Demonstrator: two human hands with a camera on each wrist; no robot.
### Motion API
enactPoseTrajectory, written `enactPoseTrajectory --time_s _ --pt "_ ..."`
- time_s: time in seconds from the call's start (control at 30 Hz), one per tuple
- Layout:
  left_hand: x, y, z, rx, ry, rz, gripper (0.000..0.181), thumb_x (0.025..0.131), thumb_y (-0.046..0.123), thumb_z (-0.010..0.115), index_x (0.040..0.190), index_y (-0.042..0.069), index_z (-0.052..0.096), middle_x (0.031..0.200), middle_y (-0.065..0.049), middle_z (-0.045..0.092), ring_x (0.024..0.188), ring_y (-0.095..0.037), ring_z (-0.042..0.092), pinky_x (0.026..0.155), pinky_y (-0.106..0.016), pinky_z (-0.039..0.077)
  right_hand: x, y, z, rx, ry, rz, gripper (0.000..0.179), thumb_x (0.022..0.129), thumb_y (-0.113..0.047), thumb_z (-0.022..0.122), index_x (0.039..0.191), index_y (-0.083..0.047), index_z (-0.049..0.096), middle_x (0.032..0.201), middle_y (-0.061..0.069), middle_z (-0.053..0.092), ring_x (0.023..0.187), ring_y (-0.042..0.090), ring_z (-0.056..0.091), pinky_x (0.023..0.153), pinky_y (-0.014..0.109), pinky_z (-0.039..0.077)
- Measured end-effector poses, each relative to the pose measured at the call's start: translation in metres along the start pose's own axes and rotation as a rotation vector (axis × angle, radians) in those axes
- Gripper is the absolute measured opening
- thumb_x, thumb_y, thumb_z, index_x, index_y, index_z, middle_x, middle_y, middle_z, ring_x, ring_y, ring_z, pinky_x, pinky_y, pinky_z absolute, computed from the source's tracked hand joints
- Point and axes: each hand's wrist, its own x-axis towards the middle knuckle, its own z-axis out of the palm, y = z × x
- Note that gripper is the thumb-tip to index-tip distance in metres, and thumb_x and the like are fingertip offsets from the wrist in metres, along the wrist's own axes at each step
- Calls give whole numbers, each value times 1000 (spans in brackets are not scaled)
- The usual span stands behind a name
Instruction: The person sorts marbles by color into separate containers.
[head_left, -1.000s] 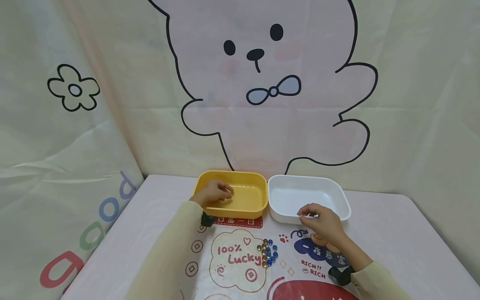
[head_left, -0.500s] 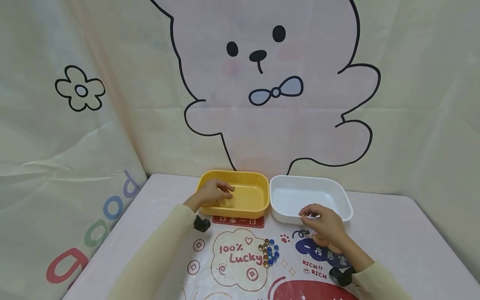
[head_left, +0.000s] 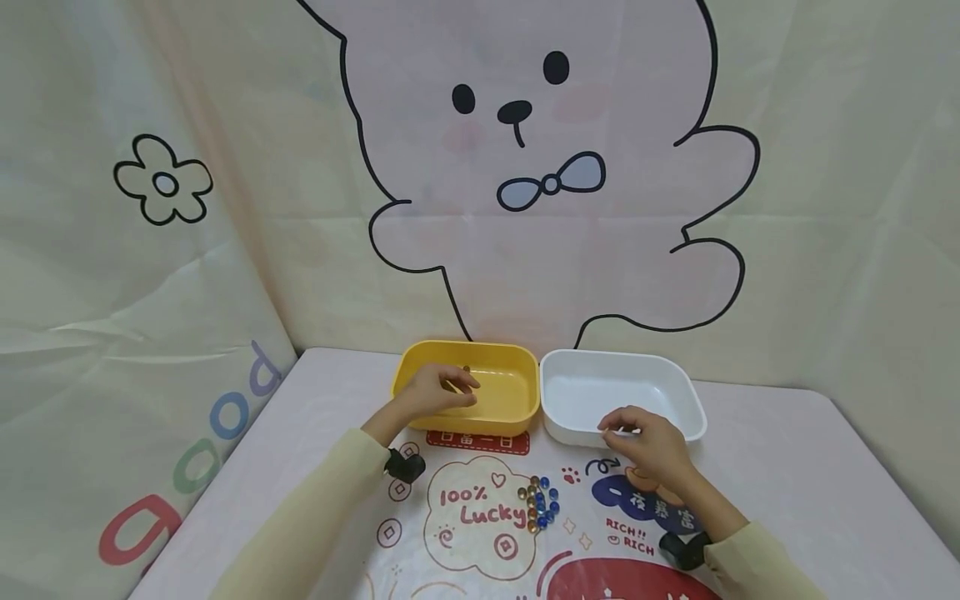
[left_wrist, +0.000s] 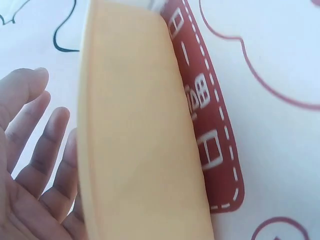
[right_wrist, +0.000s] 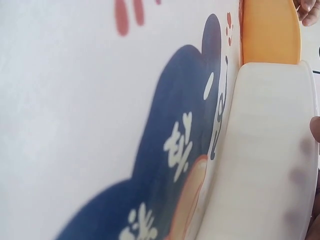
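Note:
In the head view my left hand (head_left: 438, 390) is over the yellow tray (head_left: 513, 423), its thumb and fingers apart. Just behind its fingers a small brown marble (head_left: 467, 368) shows in that tray. The left wrist view shows the fingers (left_wrist: 56, 122) loosely bent, with nothing between them, beyond the tray's wall (left_wrist: 140, 125). My right hand (head_left: 648, 442) is bent over the front rim of the white tray (head_left: 566, 435), thumb and forefinger tips close together. Whether they pinch anything is hidden. Through the white wall (right_wrist: 265, 125) dark finger spots show in the right wrist view.
Several brown marbles (head_left: 532, 514) and blue marbles (head_left: 552, 506) lie in short rows on the printed tablecloth (head_left: 465, 550), in front of the trays. The two trays stand side by side near the back edge. A bear-printed cloth (head_left: 517, 275) hangs behind the table.
My left hand has shifted slightly to the right over the yellow tray, with thumb and fingers further apart. The brown marble now shows behind it. My right hand has stayed in place.

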Motion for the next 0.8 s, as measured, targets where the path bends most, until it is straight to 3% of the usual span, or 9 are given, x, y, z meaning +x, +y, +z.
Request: enactPoseTrajectory --time_s 0.23,0.5,0.8 --pt "-17 7 3 -1 -6 90 27 82 25 76 106 11 74 93 3 70 80 -14 62 73 -25 53 0 -2 -2 -3 -3 -10 7 85 -21 71 92 -24 71 98 -3 71 95 20 61 83 41 49" --pt "-37 19 7 9 40 171 26 83 23 76 106 12 73 91 6 70 83 -12 62 74 -25 54 -1 -5 -3 4 -2 -16 7 85 -21 71 92 -23 72 99 -2 71 94 19 61 81 40 49" --pt "-61 25 20 -26 2 242 25 83 21 76 106 12 72 94 -2 71 82 -11 62 73 -21 54 -2 -2 -3 18 -2 -7 9 85 -19 71 94 -21 74 97 -2 71 89 17 57 75 29 48"
